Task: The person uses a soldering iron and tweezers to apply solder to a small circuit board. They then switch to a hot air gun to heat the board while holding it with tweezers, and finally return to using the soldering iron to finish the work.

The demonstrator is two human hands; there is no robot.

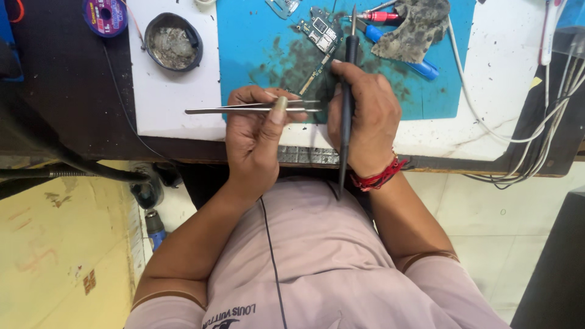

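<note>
My left hand (259, 131) is shut on a pair of steel tweezers (219, 110) that lie level, their ends pointing left past the hand. My right hand (362, 119), with a red thread band at the wrist, grips a slim black pen-shaped iron (348, 73). Its metal tip points away from me, next to a small green circuit board (320, 30). The board lies on a stained blue work mat (256, 42). A thin flex strip runs from the board toward my hands. The iron's black cord trails down over my shirt.
A round dark tin of grey metal wool (173, 42) sits on the white tabletop (170, 97), left of the mat. A purple spool (105, 15) is at the far left. A dirty cloth (417, 24), red-handled tool (378, 16) and blue-handled tool (423, 68) lie behind my right hand. White cables (518, 137) hang right.
</note>
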